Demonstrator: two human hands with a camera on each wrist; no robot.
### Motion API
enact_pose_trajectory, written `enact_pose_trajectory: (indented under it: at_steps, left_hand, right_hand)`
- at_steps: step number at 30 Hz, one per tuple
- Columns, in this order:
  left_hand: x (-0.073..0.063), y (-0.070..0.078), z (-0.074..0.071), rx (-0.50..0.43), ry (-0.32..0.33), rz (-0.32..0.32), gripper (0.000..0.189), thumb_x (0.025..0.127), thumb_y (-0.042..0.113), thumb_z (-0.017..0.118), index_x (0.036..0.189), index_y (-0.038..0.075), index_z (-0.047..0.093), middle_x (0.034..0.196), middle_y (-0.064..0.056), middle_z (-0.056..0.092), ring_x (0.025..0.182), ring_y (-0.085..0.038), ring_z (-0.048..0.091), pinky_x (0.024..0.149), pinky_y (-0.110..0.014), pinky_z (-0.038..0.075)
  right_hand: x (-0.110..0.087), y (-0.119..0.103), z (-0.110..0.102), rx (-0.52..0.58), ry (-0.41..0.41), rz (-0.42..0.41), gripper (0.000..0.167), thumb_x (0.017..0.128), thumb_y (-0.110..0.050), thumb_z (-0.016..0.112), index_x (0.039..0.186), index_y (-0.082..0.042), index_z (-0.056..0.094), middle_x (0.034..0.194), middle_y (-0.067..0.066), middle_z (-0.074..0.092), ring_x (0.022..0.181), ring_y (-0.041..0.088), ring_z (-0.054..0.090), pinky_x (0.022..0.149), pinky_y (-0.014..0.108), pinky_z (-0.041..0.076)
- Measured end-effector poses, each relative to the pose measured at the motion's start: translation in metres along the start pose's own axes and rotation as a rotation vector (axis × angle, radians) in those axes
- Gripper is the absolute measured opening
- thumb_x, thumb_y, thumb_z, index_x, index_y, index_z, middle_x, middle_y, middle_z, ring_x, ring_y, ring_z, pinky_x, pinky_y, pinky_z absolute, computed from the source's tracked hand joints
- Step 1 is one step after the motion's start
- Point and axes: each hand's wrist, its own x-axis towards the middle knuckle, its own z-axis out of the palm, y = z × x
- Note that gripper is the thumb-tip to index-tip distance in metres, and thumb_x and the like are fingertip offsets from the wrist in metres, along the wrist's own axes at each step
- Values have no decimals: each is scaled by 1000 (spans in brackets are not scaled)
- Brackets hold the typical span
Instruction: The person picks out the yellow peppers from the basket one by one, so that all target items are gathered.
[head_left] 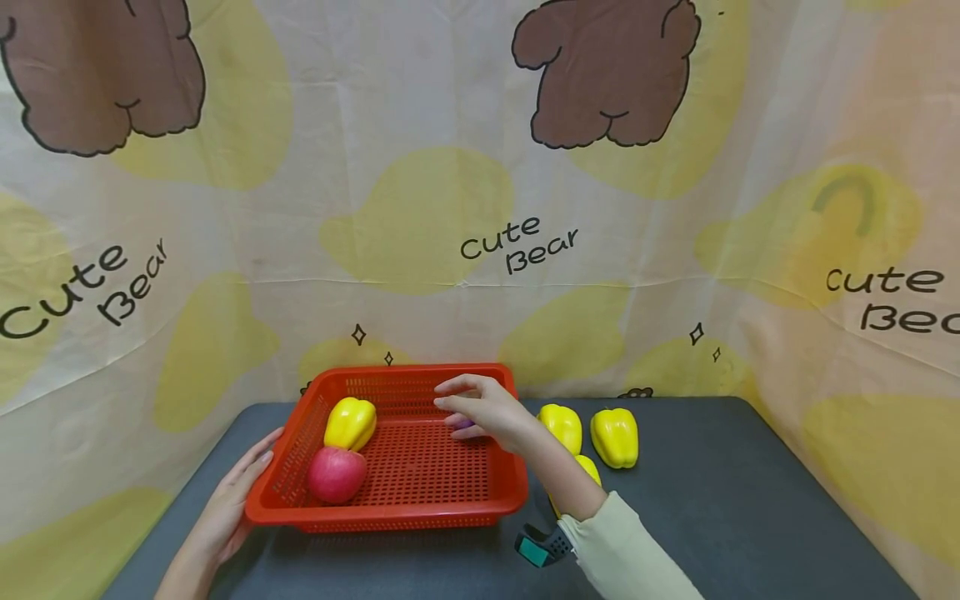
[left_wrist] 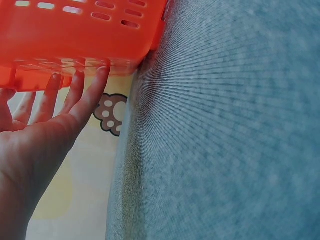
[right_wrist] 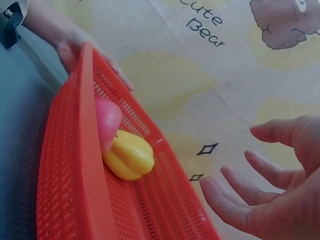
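Note:
A red plastic basket (head_left: 420, 511) sits on the dark table. Inside it, at the left, a yellow bell pepper (head_left: 350, 423) touches a pinkish-red apple (head_left: 337, 475). My left hand (head_left: 231, 502) is at the basket's left side, its fingers extended against the outer wall; the left wrist view shows these fingers (left_wrist: 90, 97) nearly straight. Over the basket's right part is my right hand (head_left: 487, 410), fingers spread and loosely bent. Nothing shows between them in the right wrist view. A small purple thing (head_left: 467, 427) peeks out below that hand, mostly hidden; its kind cannot be told.
Right of the basket lie more yellow bell peppers (head_left: 615, 437), some partly covered by my right forearm. A dark strap with a teal piece (head_left: 534, 552) shows near my right sleeve. Behind the grey table (head_left: 712, 500) hangs a patterned cloth (head_left: 420, 317).

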Motion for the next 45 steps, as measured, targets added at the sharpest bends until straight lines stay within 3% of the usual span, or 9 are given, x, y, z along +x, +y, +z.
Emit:
enact_pose_trajectory:
  at_steps: [7, 18, 24, 45]
  left_hand:
    - [0, -1, -1, -17, -27, 18, 41, 117, 25, 36, 156, 37, 44, 132, 21, 65, 114, -9, 71, 88, -35, 63]
    - [0, 0, -1, -19, -19, 7, 41, 117, 25, 36, 155, 38, 45, 131, 21, 66, 113, -10, 72, 88, -36, 63]
    - [1, 0, -1, -12, -16, 9, 42, 117, 25, 36, 156, 38, 44, 131, 22, 65, 113, -9, 72, 88, -35, 63]
    - [2, 0, 0, 15, 20, -21, 46, 117, 29, 37, 162, 33, 35, 130, 25, 64, 114, -6, 70, 88, -34, 62]
  right_hand:
    - [11, -1, 7, 12, 0, 22, 41, 104, -19, 68, 138, 2, 61, 132, 18, 68, 92, 20, 73, 92, 45, 62]
    - [30, 1, 22, -4, 15, 52, 38, 103, -19, 70, 135, 1, 63, 133, 20, 67, 97, 25, 73, 95, 50, 61]
    - [38, 3, 31, -14, 46, 73, 34, 102, -19, 71, 131, -2, 66, 128, 16, 69, 93, 25, 71, 89, 47, 64]
    - [68, 8, 64, -7, 69, 131, 43, 102, -21, 72, 139, -2, 62, 135, 16, 63, 112, 37, 69, 94, 49, 62]
